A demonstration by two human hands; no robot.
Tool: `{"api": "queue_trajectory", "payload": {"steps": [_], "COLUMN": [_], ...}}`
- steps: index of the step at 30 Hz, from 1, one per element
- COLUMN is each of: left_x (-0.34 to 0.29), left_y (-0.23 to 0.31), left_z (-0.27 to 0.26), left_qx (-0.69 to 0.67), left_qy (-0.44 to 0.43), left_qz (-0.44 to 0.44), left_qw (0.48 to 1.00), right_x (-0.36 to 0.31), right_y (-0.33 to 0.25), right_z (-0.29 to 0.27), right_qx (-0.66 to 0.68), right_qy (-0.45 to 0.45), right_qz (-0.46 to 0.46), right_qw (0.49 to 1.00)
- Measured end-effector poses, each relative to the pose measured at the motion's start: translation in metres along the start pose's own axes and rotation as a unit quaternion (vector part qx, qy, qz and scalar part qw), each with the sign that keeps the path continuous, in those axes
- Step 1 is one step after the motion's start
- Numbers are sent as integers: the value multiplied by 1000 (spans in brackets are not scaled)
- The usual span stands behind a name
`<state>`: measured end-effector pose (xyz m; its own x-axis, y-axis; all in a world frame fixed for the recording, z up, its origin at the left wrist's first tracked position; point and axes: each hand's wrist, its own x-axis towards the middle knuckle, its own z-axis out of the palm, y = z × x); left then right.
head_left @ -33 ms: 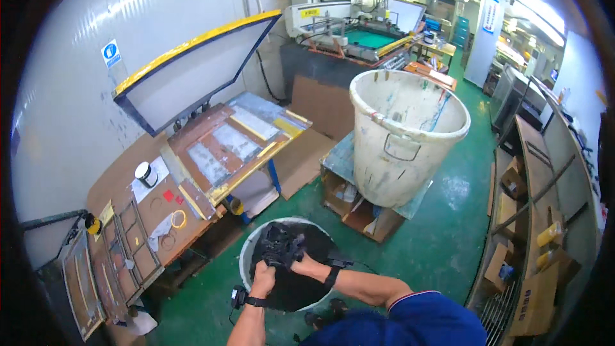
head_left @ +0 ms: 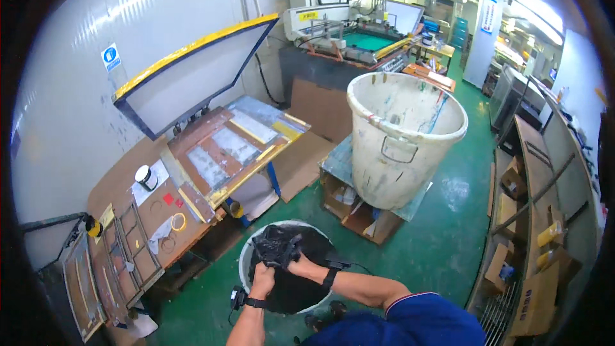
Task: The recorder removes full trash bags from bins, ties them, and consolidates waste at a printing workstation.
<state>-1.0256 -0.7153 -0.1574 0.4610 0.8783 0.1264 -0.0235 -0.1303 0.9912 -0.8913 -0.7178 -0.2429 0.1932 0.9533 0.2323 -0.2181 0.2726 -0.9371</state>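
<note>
Both my hands are closed on a crumpled black plastic bag (head_left: 275, 245), held over a round whitish tub (head_left: 246, 266) on the floor. My left hand (head_left: 262, 279) grips the bag's near side, and my right hand (head_left: 305, 266) holds it just to the right. The fingertips are partly hidden in the folds. Inside the tub it is dark (head_left: 298, 289); whether that is a liner or contents I cannot tell. Each wrist wears a black strap with a small device.
A large stained white bin (head_left: 400, 154) stands ahead on a low support (head_left: 338, 165). To the left, a worktable (head_left: 176, 243) carries frames, tape and a black-and-white jar (head_left: 146, 178), beside a raised yellow-edged screen frame (head_left: 198, 45). Shelving with cardboard boxes (head_left: 496, 268) lines the right.
The bunched bag has shifted shape slightly between my hands. Both hands stay in almost the same place over the tub.
</note>
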Motion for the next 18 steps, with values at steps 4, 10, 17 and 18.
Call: {"api": "queue_trajectory", "payload": {"steps": [4, 10, 17, 18], "left_x": [-18, -8, -7, -6], "left_y": [1, 13, 4, 2], "left_z": [-2, 25, 6, 19], "left_qx": [207, 242, 142, 58], "left_qy": [20, 29, 158, 105], "left_qz": [-3, 113, 34, -63], "left_qw": [978, 963, 976, 991], "right_x": [1, 46, 33, 26], "right_y": [-35, -58, -51, -65], "right_z": [9, -6, 3, 12], "right_qx": [-202, -13, -44, -17], "right_qy": [-76, 64, 12, -14], "right_qz": [14, 148, 351, 272], "right_qw": [976, 987, 935, 962]}}
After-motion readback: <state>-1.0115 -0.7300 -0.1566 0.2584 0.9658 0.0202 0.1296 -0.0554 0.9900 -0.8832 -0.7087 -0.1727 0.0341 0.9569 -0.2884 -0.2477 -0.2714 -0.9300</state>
